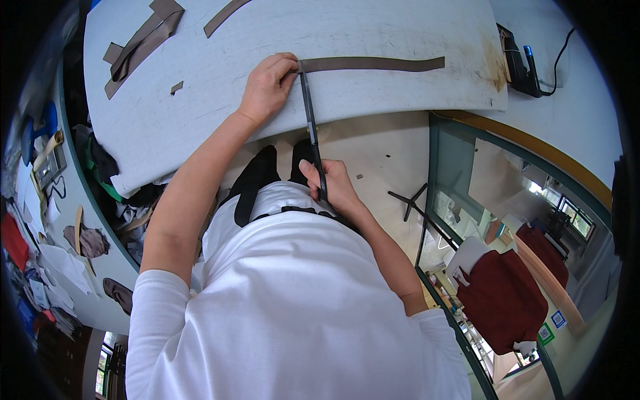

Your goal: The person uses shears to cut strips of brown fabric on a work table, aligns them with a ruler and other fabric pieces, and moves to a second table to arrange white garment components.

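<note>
My left hand point(270, 85) rests on the white-covered table, its fingers pressing the left end of a brown fabric strip point(372, 64) that stretches to the right. In my right hand point(332, 184) are long dark scissors point(309, 107), held by their handles below the table edge. The scissors' blades reach up to the strip beside my left fingertips; whether they are parted is hard to tell. A folded brown strip point(145, 47) lies at the table's upper left, another strip point(225, 17) at the top, and a small brown scrap point(176, 88) nearer me.
A cluttered side table point(112, 300) with papers and fabric stands at left, beside a heap of cloth point(135, 200). At right are a black wall-side holder point(522, 72) with a cable, a black stand point(410, 201) on the floor, and a green-framed glass panel with dark red garments point(500, 300).
</note>
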`<state>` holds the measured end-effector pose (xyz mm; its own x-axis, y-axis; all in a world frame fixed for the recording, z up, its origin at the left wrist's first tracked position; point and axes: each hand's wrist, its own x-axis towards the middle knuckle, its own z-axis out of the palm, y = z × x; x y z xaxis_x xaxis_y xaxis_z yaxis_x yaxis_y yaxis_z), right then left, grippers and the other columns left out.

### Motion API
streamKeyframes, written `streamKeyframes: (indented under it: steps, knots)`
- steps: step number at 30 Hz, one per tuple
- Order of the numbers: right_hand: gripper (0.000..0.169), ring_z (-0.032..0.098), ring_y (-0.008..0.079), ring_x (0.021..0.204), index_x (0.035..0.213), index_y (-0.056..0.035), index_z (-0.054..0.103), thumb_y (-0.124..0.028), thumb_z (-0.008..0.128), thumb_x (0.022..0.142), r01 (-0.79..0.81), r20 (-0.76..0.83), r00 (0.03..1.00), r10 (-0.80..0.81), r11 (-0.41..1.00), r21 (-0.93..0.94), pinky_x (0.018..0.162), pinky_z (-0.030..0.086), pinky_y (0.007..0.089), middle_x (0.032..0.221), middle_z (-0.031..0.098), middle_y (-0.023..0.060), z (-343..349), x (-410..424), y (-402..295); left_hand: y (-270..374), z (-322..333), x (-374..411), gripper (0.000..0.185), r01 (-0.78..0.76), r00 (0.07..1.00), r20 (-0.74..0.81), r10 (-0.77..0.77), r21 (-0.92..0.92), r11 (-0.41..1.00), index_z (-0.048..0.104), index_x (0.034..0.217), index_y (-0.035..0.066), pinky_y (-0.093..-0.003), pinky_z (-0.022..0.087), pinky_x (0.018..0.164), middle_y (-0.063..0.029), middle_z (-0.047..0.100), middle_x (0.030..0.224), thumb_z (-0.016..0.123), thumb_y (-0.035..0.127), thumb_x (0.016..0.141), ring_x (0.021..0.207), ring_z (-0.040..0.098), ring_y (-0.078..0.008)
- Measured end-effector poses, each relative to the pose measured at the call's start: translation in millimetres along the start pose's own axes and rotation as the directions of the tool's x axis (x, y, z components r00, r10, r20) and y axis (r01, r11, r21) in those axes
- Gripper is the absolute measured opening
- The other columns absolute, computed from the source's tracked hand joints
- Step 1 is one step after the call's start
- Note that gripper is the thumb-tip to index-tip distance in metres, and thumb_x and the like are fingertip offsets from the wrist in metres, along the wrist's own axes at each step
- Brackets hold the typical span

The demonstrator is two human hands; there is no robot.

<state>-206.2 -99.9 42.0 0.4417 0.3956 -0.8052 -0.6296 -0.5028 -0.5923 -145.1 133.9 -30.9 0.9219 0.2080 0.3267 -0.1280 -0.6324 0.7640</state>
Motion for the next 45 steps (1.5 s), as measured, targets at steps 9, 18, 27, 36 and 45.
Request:
streamKeyframes:
  steps: [9,18,27,36,45]
  knots:
    - [0.055,0.051,0.0092,0.047,0.067,-0.0074,0.055,-0.054,0.071,0.092,0.006,-0.020,1.000,-0.006,1.000,0.007,0.046,0.038,0.0256,0.055,0.055,0.0006,1.4,4.1,4.4,0.0,0.1,-0.6,0.017,0.005,1.000,0.005,-0.005,0.007,1.000,0.065,0.097,0.000,-0.0370,0.055,0.084,-0.0101,0.068,0.111,0.070,-0.003,0.082,0.098,0.066,-0.0313]
    - [0.053,0.048,0.0095,0.044,0.066,-0.0052,0.054,-0.047,0.072,0.093,0.032,-0.025,0.999,-0.031,0.998,0.059,0.044,0.038,0.0277,0.052,0.051,0.0000,3.9,7.6,11.5,2.2,-1.4,-0.3,0.016,0.008,1.000,0.008,-0.008,-0.003,1.000,0.065,0.097,0.000,-0.0371,0.055,0.084,-0.0098,0.068,0.110,0.070,-0.003,0.082,0.098,0.066,-0.0310]
    - [0.053,0.044,0.0075,0.045,0.065,-0.0087,0.051,-0.048,0.068,0.095,0.042,-0.007,0.999,-0.041,0.999,0.034,0.044,0.035,0.0254,0.053,0.048,-0.0024,5.8,1.7,4.1,1.4,-1.3,-0.5,0.015,-0.011,1.000,0.003,0.011,0.007,1.000,0.065,0.096,0.000,-0.0369,0.055,0.082,-0.0101,0.068,0.109,0.070,-0.003,0.082,0.097,0.066,-0.0317]
    - [0.053,0.045,0.0080,0.044,0.065,-0.0074,0.052,-0.048,0.070,0.095,0.052,-0.010,0.999,-0.051,0.999,0.013,0.044,0.035,0.0254,0.052,0.048,-0.0019,4.5,0.8,5.9,1.0,-1.0,-0.3,0.015,-0.018,1.000,-0.001,0.018,0.013,1.000,0.066,0.095,0.001,-0.0373,0.055,0.083,-0.0098,0.069,0.110,0.071,-0.002,0.082,0.098,0.066,-0.0315]
    - [0.054,0.050,0.0111,0.041,0.062,-0.0056,0.054,-0.046,0.075,0.091,0.013,-0.044,0.999,-0.012,1.000,0.026,0.041,0.039,0.0286,0.050,0.053,0.0014,2.6,3.2,0.6,-0.8,-0.4,-1.5,0.015,-0.016,1.000,0.002,0.016,0.018,1.000,0.066,0.095,0.001,-0.0376,0.055,0.085,-0.0099,0.069,0.111,0.070,-0.003,0.082,0.100,0.066,-0.0314]
